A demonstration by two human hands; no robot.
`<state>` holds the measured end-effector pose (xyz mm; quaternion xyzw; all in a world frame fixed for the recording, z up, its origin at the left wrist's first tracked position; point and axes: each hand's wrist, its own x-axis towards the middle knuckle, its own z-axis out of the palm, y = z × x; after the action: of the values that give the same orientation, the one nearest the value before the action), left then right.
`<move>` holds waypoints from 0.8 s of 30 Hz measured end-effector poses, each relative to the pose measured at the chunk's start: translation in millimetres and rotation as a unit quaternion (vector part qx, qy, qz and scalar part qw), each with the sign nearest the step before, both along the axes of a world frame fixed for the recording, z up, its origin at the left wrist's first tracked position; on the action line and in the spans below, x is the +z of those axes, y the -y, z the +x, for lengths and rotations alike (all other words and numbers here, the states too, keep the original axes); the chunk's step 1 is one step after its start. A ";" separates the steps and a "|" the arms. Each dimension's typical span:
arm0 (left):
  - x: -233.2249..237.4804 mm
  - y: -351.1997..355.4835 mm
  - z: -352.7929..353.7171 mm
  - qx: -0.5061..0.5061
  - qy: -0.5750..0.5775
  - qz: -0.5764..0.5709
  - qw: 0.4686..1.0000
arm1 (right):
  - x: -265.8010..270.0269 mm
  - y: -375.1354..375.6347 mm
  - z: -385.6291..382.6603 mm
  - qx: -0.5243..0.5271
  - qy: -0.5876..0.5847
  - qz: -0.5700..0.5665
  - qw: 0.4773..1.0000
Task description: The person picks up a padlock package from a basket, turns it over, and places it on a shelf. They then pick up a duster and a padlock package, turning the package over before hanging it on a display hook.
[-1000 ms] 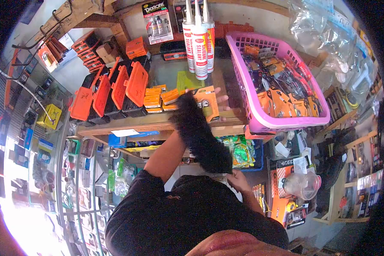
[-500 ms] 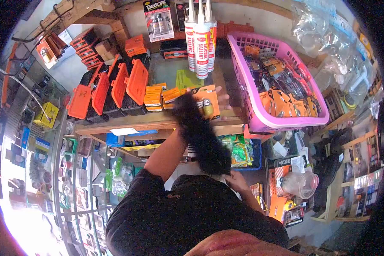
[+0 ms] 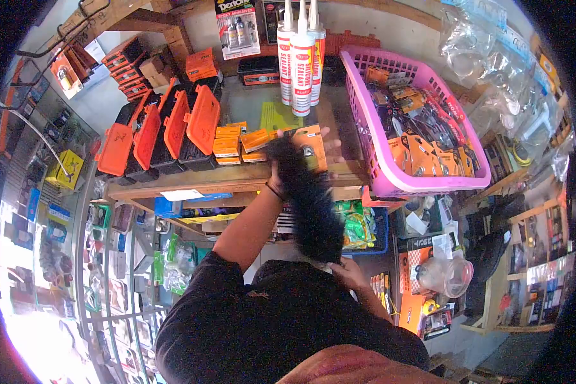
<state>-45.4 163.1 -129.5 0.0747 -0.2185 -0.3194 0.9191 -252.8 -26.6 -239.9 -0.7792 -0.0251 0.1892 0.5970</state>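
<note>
My left hand (image 3: 331,148) supports an orange carded padlock pack (image 3: 313,142) above the front edge of the wooden shelf (image 3: 237,176), its fingertips showing beyond the pack's right side. A fluffy black duster (image 3: 310,205) lies across the pack's left part and hides most of my left palm and much of the padlock. Near my body, my right hand (image 3: 350,274) is closed round the duster's lower end. Small orange boxes (image 3: 228,144) are stacked left of the pack, and white sealant tubes (image 3: 302,70) stand behind it.
A pink basket (image 3: 422,187) of orange packs fills the shelf's right side. Black cases with open orange lids (image 3: 203,120) line the left. Below the shelf is a blue crate (image 3: 382,238) with green packets. A clear plastic jar (image 3: 451,277) lies at the lower right.
The duster's upper end has shifted slightly right over the pack, covering more of the padlock. Its lower end and my right hand have moved slightly. The pack stays in my left hand.
</note>
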 end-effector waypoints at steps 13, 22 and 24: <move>5.5 -6.1 -7.9 0.075 -0.083 0.072 0.991 | -20.6 -2.4 2.7 -0.129 -0.092 0.148 0.976; 11.3 -1.4 -8.9 0.078 -0.076 0.066 0.992 | -16.0 2.6 1.7 -0.040 -0.080 -0.027 0.996; -5.5 -4.7 3.6 -0.004 0.036 -0.014 0.999 | -11.6 3.5 -0.5 -0.025 -0.067 -0.029 0.997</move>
<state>-41.8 167.8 -135.1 0.0725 -0.2561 -0.3170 0.9103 -253.3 -30.1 -251.5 -0.7818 0.0401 0.2267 0.5794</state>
